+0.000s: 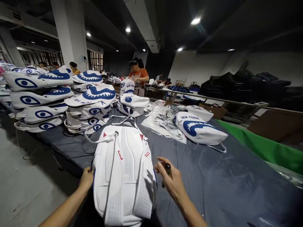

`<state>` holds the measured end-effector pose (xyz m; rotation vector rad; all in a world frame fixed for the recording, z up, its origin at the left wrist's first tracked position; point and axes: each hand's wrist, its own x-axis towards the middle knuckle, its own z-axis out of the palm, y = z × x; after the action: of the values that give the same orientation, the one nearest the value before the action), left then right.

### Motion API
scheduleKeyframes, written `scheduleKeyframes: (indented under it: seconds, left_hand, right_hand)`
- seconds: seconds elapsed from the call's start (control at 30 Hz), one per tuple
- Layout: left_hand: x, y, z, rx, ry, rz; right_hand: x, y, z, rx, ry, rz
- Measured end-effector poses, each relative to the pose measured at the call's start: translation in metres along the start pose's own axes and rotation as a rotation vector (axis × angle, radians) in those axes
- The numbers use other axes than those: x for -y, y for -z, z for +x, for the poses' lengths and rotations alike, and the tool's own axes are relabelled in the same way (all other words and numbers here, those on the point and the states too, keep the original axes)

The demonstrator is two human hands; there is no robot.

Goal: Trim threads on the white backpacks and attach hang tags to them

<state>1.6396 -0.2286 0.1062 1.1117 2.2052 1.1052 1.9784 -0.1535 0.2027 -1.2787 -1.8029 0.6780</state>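
Note:
A white backpack (129,176) lies in front of me with its strap side up. Its shoulder straps run down the panel and carry small red labels. At the bag's left edge, my left hand (86,180) is closed on its side, with the fingertips partly hidden. My right hand (170,178) is just off the right edge, curled round a short dark brown tool (167,168) with a rounded end. What kind of tool it is cannot be made out. Its thumb and index finger point towards the bag.
White backpacks with blue shark mouths and eyes are stacked at left (42,97) and centre (94,107). Clear plastic bags (163,121) and another printed backpack (201,127) lie on the dark table cover (227,183). Across the table stands a co-worker (140,75); green fabric (255,142) edges the right.

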Motion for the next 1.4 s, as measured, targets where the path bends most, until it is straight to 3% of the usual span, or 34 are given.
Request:
scheduleKeyframes:
  seconds: [0.07,0.1,0.13,0.17,0.23,0.3,0.4,0.47,0.57,0.67,0.77,0.87,0.97,1.07,1.17,1.23,1.3,1.4]
  left_hand:
    - [0.012,-0.002,-0.005,-0.26,-0.186,0.035]
    - [0.012,-0.004,-0.008,-0.304,-0.38,0.059]
    - [0.01,-0.007,-0.012,-0.254,-0.628,0.096]
    - [0.008,-0.013,-0.017,-0.111,-0.868,0.145]
    - [0.008,-0.033,-0.032,0.286,-1.163,0.266]
    - [0.021,-0.056,-0.045,0.51,-1.227,0.359]
    - [0.065,-0.084,-0.052,0.532,-1.264,0.413]
    - [0.095,-0.096,-0.048,0.487,-1.319,0.417]
    - [0.122,-0.106,-0.041,0.453,-1.37,0.436]
    - [0.131,-0.111,-0.042,0.454,-1.404,0.441]
    - [0.128,-0.109,-0.046,0.424,-1.433,0.398]
    - [0.099,-0.096,-0.041,0.394,-1.435,0.342]
    - [0.025,-0.087,-0.014,0.395,-1.365,0.255]
    - [-0.066,-0.102,0.033,0.308,-1.343,0.299]
    - [-0.13,-0.131,0.078,0.37,-1.364,0.516]
    - [-0.151,-0.147,0.096,0.466,-1.386,0.66]
    - [-0.158,-0.156,0.107,0.562,-1.412,0.733]
    - [-0.16,-0.154,0.124,0.636,-1.46,0.733]
  right_hand:
    - [0.008,-0.011,0.005,-0.009,-0.003,-0.018]
    - [0.014,-0.021,0.01,-0.01,-0.01,-0.012]
    - [0.02,-0.034,0.017,-0.01,-0.009,0.014]
    - [0.027,-0.051,0.024,-0.01,0.012,0.054]
    - [0.037,-0.091,0.039,0.016,0.139,0.096]
    - [0.038,-0.13,0.048,0.113,0.324,-0.041]
    - [0.021,-0.162,0.045,0.232,0.481,-0.538]
    - [0.0,-0.159,0.03,0.186,0.483,-0.805]
    - [-0.03,-0.13,-0.004,-0.002,0.454,-0.936]
    - [-0.05,-0.101,-0.032,-0.185,0.396,-0.898]
    - [-0.063,-0.098,-0.042,-0.3,0.313,-0.777]
    - [-0.07,-0.112,-0.036,-0.327,0.183,-0.602]
    - [-0.074,-0.119,-0.027,-0.266,0.15,-0.488]
    - [-0.078,-0.117,-0.022,-0.219,0.153,-0.479]
    - [-0.083,-0.114,-0.019,-0.217,0.087,-0.499]
    - [-0.088,-0.115,-0.018,-0.224,0.053,-0.516]
    - [-0.092,-0.116,-0.018,-0.227,0.05,-0.511]
    - [-0.096,-0.119,-0.02,-0.235,0.054,-0.489]
